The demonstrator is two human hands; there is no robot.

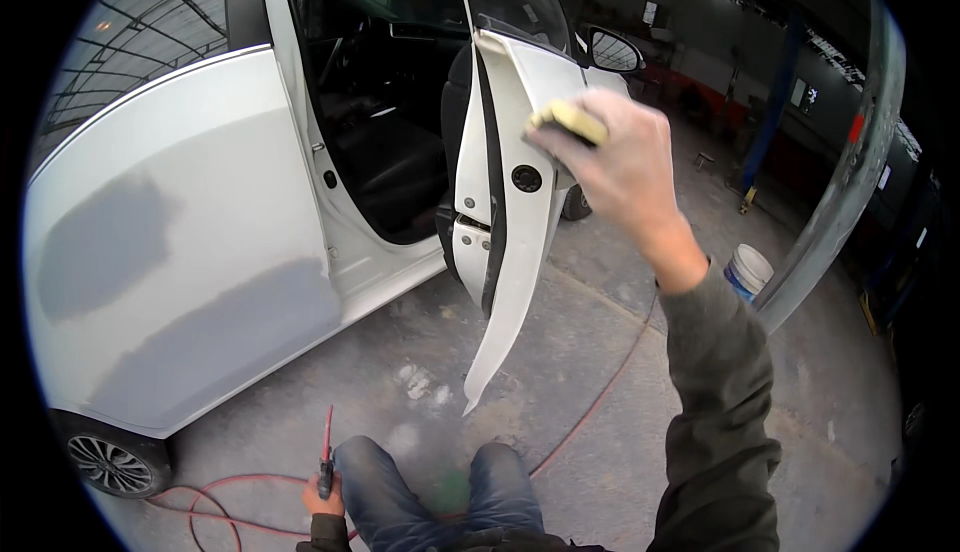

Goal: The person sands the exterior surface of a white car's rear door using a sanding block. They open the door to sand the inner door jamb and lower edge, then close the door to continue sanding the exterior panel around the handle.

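Observation:
My right hand (630,152), dusted white and slightly blurred, is raised with its fingers closed round a yellow sponge pad (578,120) with a dark side. It is in front of the white open front door (530,82); whether the pad touches the door I cannot tell. Low at the left, beside my knee, my left hand (322,497) grips a black air blow gun (326,474) whose thin red nozzle points up. Left of the open door, the car's white rear door (225,172) carries dull grey sanded patches (105,237).
A red air hose (610,382) loops over the concrete floor (600,472). At the right, a white bucket (750,267) stands by a grey post (835,192). A blue post (775,102) rises farther back. The front door's edge juts toward me.

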